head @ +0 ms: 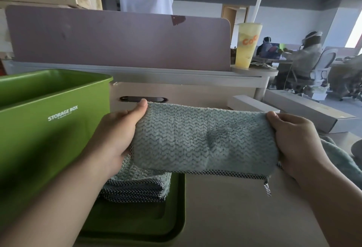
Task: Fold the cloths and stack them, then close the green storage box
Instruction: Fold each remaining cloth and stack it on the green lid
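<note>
Head cam was looking down at my hands, so that's the only angle I had. My left hand (115, 137) had its fingers curled tight round the left end of the teal cloth (203, 139), thumb up on the top edge, and my right hand (297, 141) was pinched shut on the right end the same way. I was holding it stretched flat between them, mid-frame, up off the desk (225, 207), folded in half by the look of it, with the checkered trim hanging along the bottom edge. Pulling it taut like that is probably to keep the fold neat before it goes down.

Just below my left hand, lower centre-left of the frame, sat the stack of folded cloths (137, 182), resting on the green lid (176, 217), which lay flat on the desk. That kept the pile right beside the green storage box (49, 119), which filled the left of the frame, open, no lid on.

At the right edge there was another bit of teal fabric (340, 158), so I'd guess more folding was left. A yellow drink cup (247, 44) stood on the shelf in the upper right, well out of the way.

My guess for next: another fold or straight onto the pile.
</note>
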`<move>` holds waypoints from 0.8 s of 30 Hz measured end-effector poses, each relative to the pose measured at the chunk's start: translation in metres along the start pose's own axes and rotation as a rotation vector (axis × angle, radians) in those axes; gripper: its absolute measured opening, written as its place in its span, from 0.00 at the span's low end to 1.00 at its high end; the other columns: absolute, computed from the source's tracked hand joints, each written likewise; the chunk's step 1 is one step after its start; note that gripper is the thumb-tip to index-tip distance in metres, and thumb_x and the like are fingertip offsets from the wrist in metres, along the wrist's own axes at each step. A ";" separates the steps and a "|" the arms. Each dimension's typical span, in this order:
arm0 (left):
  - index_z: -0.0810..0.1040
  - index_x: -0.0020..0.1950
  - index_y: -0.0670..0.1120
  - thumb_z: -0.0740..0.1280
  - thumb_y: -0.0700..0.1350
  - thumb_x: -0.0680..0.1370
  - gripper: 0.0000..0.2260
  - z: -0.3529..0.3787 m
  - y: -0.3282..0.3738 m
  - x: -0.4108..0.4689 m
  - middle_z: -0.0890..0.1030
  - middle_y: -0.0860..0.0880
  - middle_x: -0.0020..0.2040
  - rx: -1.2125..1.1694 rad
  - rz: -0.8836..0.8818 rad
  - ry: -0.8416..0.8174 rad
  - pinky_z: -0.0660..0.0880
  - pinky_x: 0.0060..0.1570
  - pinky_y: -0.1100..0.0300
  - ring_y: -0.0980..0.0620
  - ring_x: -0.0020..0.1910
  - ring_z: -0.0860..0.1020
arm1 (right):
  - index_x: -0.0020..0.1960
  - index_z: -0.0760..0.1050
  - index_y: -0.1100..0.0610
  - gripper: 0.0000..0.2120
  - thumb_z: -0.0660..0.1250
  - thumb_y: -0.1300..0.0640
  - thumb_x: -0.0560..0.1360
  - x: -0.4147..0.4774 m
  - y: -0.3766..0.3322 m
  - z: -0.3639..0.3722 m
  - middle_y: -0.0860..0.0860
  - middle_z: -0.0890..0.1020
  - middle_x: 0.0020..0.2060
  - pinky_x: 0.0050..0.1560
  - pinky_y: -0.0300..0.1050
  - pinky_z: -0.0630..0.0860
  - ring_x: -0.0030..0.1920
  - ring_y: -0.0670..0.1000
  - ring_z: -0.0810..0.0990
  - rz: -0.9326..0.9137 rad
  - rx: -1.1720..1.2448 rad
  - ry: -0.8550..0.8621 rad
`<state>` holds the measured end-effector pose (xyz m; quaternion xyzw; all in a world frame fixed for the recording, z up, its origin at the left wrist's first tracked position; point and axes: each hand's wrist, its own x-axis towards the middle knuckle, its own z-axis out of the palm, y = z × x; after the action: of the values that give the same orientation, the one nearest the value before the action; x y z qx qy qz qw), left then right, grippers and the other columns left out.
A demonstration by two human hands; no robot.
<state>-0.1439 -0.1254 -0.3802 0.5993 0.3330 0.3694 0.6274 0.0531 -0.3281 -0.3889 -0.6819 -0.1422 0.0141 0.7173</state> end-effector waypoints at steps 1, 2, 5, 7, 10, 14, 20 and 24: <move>0.83 0.44 0.44 0.71 0.56 0.71 0.15 0.001 0.001 -0.001 0.86 0.48 0.44 -0.063 -0.065 -0.067 0.77 0.49 0.52 0.47 0.44 0.82 | 0.40 0.81 0.61 0.12 0.66 0.54 0.77 0.002 0.003 -0.001 0.61 0.83 0.41 0.48 0.59 0.79 0.40 0.57 0.80 0.034 -0.030 0.005; 0.83 0.45 0.44 0.71 0.53 0.71 0.13 0.002 0.002 -0.002 0.86 0.48 0.43 -0.100 -0.103 -0.131 0.76 0.48 0.53 0.47 0.44 0.82 | 0.41 0.81 0.62 0.12 0.66 0.55 0.77 0.005 0.007 -0.002 0.62 0.83 0.41 0.48 0.60 0.79 0.40 0.58 0.81 0.063 -0.080 0.006; 0.83 0.51 0.42 0.69 0.45 0.68 0.14 0.003 0.002 -0.008 0.86 0.45 0.48 -0.119 -0.126 -0.306 0.76 0.53 0.50 0.45 0.49 0.83 | 0.40 0.80 0.67 0.11 0.65 0.60 0.74 0.010 0.018 -0.004 0.61 0.79 0.33 0.36 0.48 0.74 0.34 0.56 0.76 0.093 -0.325 -0.032; 0.82 0.54 0.42 0.68 0.42 0.70 0.14 0.006 0.002 -0.013 0.85 0.44 0.50 -0.107 -0.093 -0.358 0.76 0.51 0.51 0.45 0.51 0.83 | 0.34 0.77 0.62 0.10 0.64 0.60 0.72 0.008 0.018 -0.002 0.57 0.74 0.29 0.33 0.42 0.69 0.33 0.55 0.74 0.068 -0.556 -0.082; 0.83 0.49 0.44 0.69 0.44 0.67 0.12 0.011 0.003 -0.022 0.86 0.46 0.46 -0.105 -0.030 -0.378 0.77 0.45 0.57 0.50 0.45 0.84 | 0.45 0.76 0.53 0.05 0.66 0.54 0.71 -0.006 0.006 0.008 0.50 0.77 0.38 0.41 0.42 0.70 0.45 0.52 0.77 -0.128 -0.740 -0.075; 0.85 0.39 0.48 0.70 0.45 0.66 0.06 0.017 0.006 -0.033 0.86 0.50 0.41 -0.085 0.035 -0.464 0.77 0.34 0.67 0.56 0.39 0.84 | 0.55 0.78 0.50 0.13 0.71 0.57 0.72 -0.033 -0.007 0.024 0.47 0.82 0.52 0.57 0.47 0.74 0.54 0.48 0.79 -0.391 -0.411 -0.262; 0.84 0.48 0.42 0.68 0.44 0.68 0.12 0.021 0.009 -0.042 0.86 0.43 0.47 -0.137 -0.051 -0.633 0.81 0.41 0.58 0.47 0.44 0.84 | 0.63 0.73 0.41 0.23 0.72 0.46 0.68 -0.056 -0.004 0.036 0.38 0.78 0.61 0.68 0.46 0.68 0.65 0.39 0.72 -0.460 -0.399 -0.768; 0.85 0.47 0.44 0.68 0.49 0.69 0.13 0.019 0.011 -0.040 0.85 0.42 0.49 -0.130 -0.155 -0.619 0.81 0.46 0.52 0.45 0.44 0.84 | 0.48 0.81 0.56 0.12 0.74 0.53 0.67 -0.062 -0.014 0.033 0.54 0.85 0.44 0.50 0.62 0.78 0.46 0.58 0.84 -0.344 -0.263 -0.799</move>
<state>-0.1488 -0.1693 -0.3691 0.6149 0.1467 0.1412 0.7619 -0.0159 -0.3106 -0.3855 -0.6748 -0.5194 0.1386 0.5057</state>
